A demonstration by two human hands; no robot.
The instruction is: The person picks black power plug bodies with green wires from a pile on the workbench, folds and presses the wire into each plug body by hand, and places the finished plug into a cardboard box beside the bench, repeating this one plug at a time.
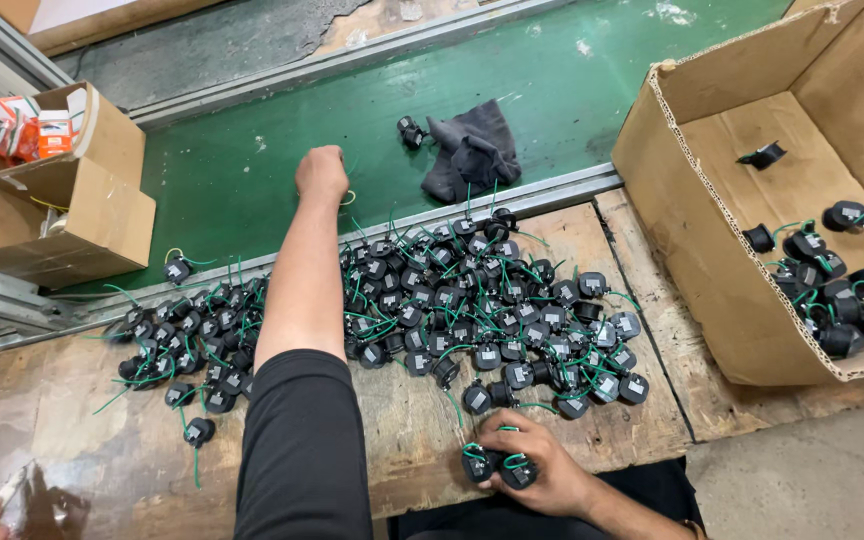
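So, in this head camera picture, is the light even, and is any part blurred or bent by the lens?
Head view: the light is soft and even, with pale glare on the green conveyor belt; the small black round parts with green wires are sharp; the left hand looks slightly soft; the right hand is clear; the wide lens bends the brown cardboard box edges outward.

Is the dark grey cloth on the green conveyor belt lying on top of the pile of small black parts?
No, the dark grey cloth lies apart on the green conveyor belt, beyond the pile of small black parts with green wires.
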